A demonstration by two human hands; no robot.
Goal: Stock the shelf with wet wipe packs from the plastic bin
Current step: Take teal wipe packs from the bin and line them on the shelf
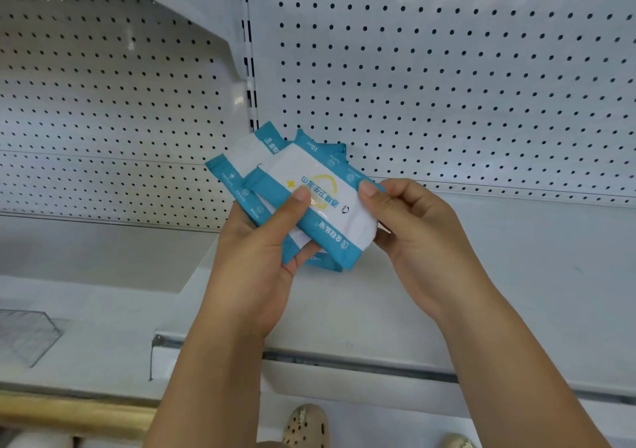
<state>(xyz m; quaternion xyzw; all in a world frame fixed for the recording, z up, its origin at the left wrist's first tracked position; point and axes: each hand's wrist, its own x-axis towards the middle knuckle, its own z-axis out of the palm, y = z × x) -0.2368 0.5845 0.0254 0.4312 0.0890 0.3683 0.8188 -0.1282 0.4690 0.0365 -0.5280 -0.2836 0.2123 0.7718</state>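
Two bare arms come up from the bottom. Between them, down on the floor, is a tan shoe with holes.

Past the arms is a white metal shelf. It is flat and plain. Behind it stands a white back wall full of little round holes. A white post with dark slots runs up the wall and splits it into two parts. On the far left sits a clear divider, and below it is a wood-colored strip.

Both hands hold a small fan of wet wipe packs in the air, over the shelf and in front of the holey wall. These are white with blue-green bands at the ends. I cannot tell just how many there are.

The left hand grips the bunch from below, with its thumb pressed on the front pack. The right hand pinches the right edge of that front pack between thumb and fingers.

That pack's long side runs from upper left down to lower right. Its flat printed face looks at the camera, and the writing on it is upside down. The other packs poke out behind it, toward the upper left.
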